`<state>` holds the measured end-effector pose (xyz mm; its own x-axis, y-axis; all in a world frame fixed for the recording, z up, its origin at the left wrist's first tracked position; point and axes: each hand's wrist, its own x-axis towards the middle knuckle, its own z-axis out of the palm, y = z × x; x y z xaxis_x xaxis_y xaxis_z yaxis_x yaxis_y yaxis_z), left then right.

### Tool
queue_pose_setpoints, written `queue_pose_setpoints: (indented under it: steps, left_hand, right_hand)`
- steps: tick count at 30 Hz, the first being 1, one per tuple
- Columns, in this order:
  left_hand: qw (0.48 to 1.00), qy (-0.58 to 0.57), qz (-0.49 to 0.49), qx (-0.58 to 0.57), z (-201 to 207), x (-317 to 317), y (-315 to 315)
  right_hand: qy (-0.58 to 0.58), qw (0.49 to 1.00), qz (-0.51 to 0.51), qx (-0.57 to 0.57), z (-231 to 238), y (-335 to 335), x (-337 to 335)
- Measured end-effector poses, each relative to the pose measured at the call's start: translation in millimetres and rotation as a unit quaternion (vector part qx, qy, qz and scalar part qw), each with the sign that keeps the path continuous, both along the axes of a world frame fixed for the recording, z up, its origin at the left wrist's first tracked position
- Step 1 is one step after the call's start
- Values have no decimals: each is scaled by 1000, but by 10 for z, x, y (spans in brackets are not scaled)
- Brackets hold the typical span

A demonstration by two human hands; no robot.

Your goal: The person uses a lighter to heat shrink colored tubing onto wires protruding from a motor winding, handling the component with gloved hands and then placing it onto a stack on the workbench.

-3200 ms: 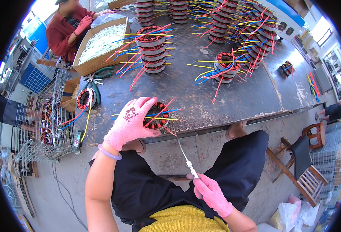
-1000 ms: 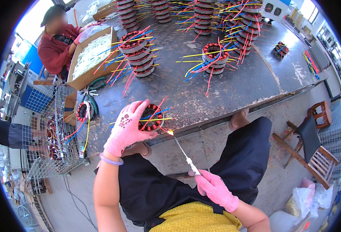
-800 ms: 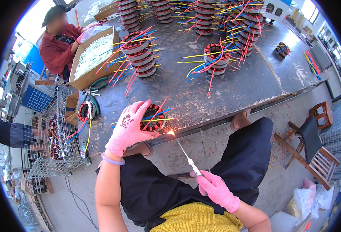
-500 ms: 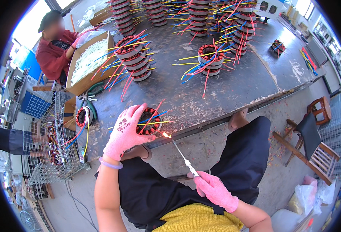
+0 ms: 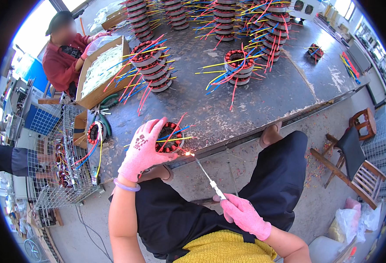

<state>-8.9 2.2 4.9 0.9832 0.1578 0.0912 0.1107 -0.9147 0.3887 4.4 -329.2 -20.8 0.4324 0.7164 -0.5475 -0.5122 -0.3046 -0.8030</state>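
Observation:
Pink knit gloves cover both hands. At the near edge of the table, my left hand (image 5: 139,150) curves thumb and fingers around a motor stator (image 5: 180,143), a ring of red coils with red, blue and yellow leads. Its left side is hidden behind that hand. My right hand (image 5: 247,218), held above my lap, is closed around the white handle of a long-nosed lighter (image 5: 207,175). From the lighter's thin metal tip a small orange flame (image 5: 189,154) burns beside the stator's near right side, close to my left thumb.
Stacked stators (image 5: 151,68) with loose leads stand across the dark table (image 5: 193,101). Left of me lie another stator (image 5: 93,133) and green-handled pliers (image 5: 103,118). A co-worker (image 5: 63,61) is behind a carton (image 5: 101,70) of white pieces. A wire basket (image 5: 59,193) stands left, a chair (image 5: 350,153) right.
Both hands hold nearly the same place. The flame at the lighter's tip has changed shape slightly, and the whole view has shifted a little.

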Motion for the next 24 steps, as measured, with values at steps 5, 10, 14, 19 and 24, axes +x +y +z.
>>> queue_pose_setpoints:
  steps: [5,10,14,19,24]
  left_hand:
    - [1000,0,-4,0,3,0,6]
    - [1000,1,0,1,2,-3,-2]
    - [1000,-2,-1,-1,-15,-4,8]
    - [1000,-5,-9,2,-7,0,13]
    - [1000,-4,-10,-4,-10,4,9]
  right_hand:
    - [11,1000,-12,8,6,-13,-6]
    - [30,999,-7,-7,97,19,18]
    - [33,999,-12,-2,77,13,5]
    - [24,1000,-9,-13,88,10,11]
    - [5,1000,0,0,34,-1,5]
